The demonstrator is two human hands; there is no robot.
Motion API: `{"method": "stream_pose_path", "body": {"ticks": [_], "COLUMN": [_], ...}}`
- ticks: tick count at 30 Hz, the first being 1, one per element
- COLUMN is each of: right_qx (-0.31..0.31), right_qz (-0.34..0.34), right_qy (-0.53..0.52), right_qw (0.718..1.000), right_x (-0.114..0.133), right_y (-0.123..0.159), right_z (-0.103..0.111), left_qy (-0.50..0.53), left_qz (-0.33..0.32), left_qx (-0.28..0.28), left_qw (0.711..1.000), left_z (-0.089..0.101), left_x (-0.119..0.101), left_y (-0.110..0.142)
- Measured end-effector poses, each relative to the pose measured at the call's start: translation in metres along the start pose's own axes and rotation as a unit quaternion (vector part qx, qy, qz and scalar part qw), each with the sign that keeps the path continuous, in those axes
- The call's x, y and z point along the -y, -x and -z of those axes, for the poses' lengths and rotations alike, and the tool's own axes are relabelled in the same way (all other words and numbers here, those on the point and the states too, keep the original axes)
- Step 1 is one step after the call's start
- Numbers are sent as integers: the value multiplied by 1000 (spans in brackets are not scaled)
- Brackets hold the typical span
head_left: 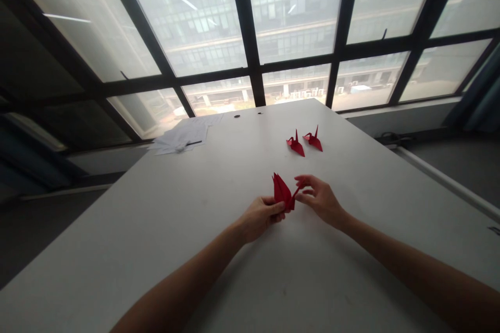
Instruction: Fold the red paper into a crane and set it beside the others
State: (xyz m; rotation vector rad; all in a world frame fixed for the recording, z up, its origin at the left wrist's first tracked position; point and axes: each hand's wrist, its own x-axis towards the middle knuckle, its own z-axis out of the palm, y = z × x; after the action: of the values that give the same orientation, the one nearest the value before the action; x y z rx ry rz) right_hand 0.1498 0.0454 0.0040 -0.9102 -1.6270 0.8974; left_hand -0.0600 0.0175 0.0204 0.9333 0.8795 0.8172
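A red paper crane (282,192), partly folded with its wing flaps pointing up, is held above the white table. Its base is gripped between the thumb and fingers of my left hand (263,216). On the crane's right side a thin folded point slants up and outward. My right hand (318,197) has that thin point between its thumb and fingertips, the other fingers curled loosely. Beyond my hands stand two finished red paper cranes, a left one (296,144) and a right one (313,139), close together with wings spread.
White papers (177,135) lie spread at the table's far left, with a dark pen (194,142) on them. The white table (164,229) narrows toward large dark-framed windows (255,70). A pale pipe (449,182) runs beyond its right edge.
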Motion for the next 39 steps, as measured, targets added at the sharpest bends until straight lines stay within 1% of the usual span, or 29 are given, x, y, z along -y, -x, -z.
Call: {"method": "stream_pose_path", "body": {"ticks": [2,4,5,7,10,13,15,16,19,21,23,26,27,29,31,32,35,39], "right_qx": [33,45,43,30,12,24,33,37,42,48,48,50,61,103,135,136,109,116], "right_qz": [-20,-6,4,24,65,85,74,65,40,30,21,-5,-13,-18,1,17,80,171], "right_qy": [-78,-120,-124,-93,-12,1,-10,-17,-43,-53,-50,-60,-73,-92,-82,-66,-24,21], "right_qw": [996,992,991,995,998,996,997,997,997,997,997,997,995,990,988,988,991,978], "right_x": [0,2,4,7,10,12,13,13,12,11,9,6,6,6,8,8,11,12], "right_y": [-1,1,2,6,13,15,15,15,13,13,12,11,11,10,9,9,12,15], "right_z": [0,1,1,1,0,0,0,1,1,0,-1,-2,-2,-1,0,0,2,3], "left_qy": [0,2,5,12,29,54,57,52,31,17,5,5,11,24,35,39,41,45], "left_qz": [-5,-8,-8,-4,4,11,20,30,71,89,94,84,77,64,57,53,37,37], "left_qx": [-8,-11,-9,-7,-12,-23,-18,-6,48,74,78,67,62,46,26,16,-5,-2], "left_qw": [1000,1000,1000,1000,999,998,998,998,996,993,992,994,995,997,997,998,998,998], "left_z": [-1,-2,-2,-1,0,1,0,-1,-3,-3,-3,-2,-2,-2,-3,-3,-3,-3], "left_x": [0,-1,-1,0,1,1,0,-1,-3,-4,-4,-2,-2,-1,-2,-2,-2,-1], "left_y": [0,1,1,1,-1,-2,0,1,4,6,6,5,5,3,2,2,0,0]}}
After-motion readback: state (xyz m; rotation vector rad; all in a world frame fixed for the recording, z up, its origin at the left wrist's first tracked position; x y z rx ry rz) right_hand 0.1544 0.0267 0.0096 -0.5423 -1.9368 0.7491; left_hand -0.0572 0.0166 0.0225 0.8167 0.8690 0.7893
